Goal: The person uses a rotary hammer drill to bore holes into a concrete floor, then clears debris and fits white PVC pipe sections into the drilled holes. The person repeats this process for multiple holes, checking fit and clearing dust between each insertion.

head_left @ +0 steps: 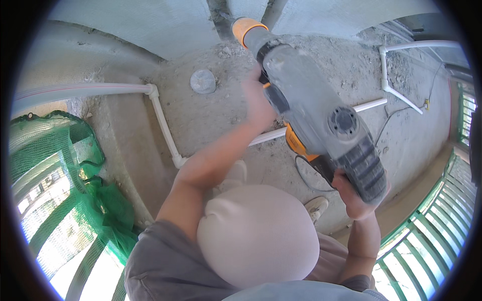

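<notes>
A large grey and orange rotary hammer (311,95) slants across the view, its body toward me and its nose pointing up at the wall (321,20). Near the front, my left hand (258,103) is closed around the side handle; motion blurs its fingers. My right hand (354,198) grips the rear handle, partly hidden by the tool's body. The orange chuck collar (246,30) is close to two dark grooves, a left groove (220,17) and a right groove (274,11), cut in the wall. I cannot clearly make out the bit or whether it touches the wall.
White pipes run along the left (163,123) and right (385,70), and a loose pipe (268,136) lies under the tool. Rubble and a pale round lump (203,81) are on the floor. A cable (389,120) trails right. Green netting (95,200) and railings (427,226) flank me.
</notes>
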The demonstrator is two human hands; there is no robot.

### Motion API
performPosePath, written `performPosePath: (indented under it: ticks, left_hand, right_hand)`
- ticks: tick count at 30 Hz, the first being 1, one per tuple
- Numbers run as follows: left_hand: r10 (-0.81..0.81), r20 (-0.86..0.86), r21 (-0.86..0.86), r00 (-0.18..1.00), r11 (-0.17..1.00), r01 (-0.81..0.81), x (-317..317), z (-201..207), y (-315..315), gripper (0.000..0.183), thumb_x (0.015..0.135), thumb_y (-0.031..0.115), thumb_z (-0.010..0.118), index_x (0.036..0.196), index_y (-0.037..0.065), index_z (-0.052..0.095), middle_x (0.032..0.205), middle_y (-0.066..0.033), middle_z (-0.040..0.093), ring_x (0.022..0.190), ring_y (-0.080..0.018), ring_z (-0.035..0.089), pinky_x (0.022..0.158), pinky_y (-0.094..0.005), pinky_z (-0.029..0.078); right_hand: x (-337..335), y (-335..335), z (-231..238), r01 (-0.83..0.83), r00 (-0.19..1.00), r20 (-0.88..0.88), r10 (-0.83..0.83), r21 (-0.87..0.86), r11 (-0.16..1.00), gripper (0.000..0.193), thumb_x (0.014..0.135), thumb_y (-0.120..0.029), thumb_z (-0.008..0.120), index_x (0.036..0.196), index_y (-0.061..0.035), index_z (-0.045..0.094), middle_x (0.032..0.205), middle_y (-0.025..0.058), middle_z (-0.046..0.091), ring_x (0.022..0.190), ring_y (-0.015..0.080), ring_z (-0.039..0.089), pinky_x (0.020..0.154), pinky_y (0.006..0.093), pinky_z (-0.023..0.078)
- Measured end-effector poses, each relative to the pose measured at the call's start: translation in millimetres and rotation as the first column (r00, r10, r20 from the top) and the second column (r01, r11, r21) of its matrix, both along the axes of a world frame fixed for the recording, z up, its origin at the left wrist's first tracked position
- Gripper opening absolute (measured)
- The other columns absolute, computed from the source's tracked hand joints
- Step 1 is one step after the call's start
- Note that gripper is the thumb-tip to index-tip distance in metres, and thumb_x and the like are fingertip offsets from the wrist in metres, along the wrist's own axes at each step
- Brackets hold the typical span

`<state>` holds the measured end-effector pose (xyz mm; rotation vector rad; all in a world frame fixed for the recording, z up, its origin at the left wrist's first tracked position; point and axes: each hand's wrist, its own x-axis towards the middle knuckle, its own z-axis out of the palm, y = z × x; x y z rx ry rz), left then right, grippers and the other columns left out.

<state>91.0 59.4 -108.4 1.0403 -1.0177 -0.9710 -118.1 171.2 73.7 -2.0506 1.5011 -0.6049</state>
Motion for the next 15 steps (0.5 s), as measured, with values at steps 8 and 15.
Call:
performPosePath:
  ticks: [8, 15]
  left_hand:
    - [-0.004, 0.021, -0.016, 1.000, 1.000, 0.005, 6.3, -17.2, -22.3, 0.037, 0.084, 0.008, 0.079, 0.116, -0.005, 0.066, 0.105, -0.0083, 0.074, 0.097, -0.0131, 0.067, 0.085, -0.0328, 0.055]
    - [-0.034, -0.060, 0.090, 0.998, 0.995, 0.039, -0.2, -39.1, -21.6, 0.038, 0.085, 0.005, 0.077, 0.119, -0.004, 0.064, 0.107, -0.0102, 0.072, 0.099, -0.0142, 0.066, 0.086, -0.0347, 0.055]
  right_hand:
    - [11.1, -22.4, 2.5, -0.083, 0.996, 0.023, 0.083, -0.016, 0.996, 0.036, 0.071, -0.001, 0.084, 0.103, 0.0041, 0.070, 0.084, 0.0118, 0.072, 0.068, 0.0244, 0.071, 0.061, 0.0322, 0.053]
    - [9.2, -30.9, -9.9, -0.018, 0.986, 0.168, -0.001, 0.113, 0.993, 0.036, 0.075, 0.001, 0.083, 0.108, 0.0055, 0.069, 0.089, 0.0119, 0.074, 0.072, 0.0197, 0.071, 0.067, 0.0306, 0.055]
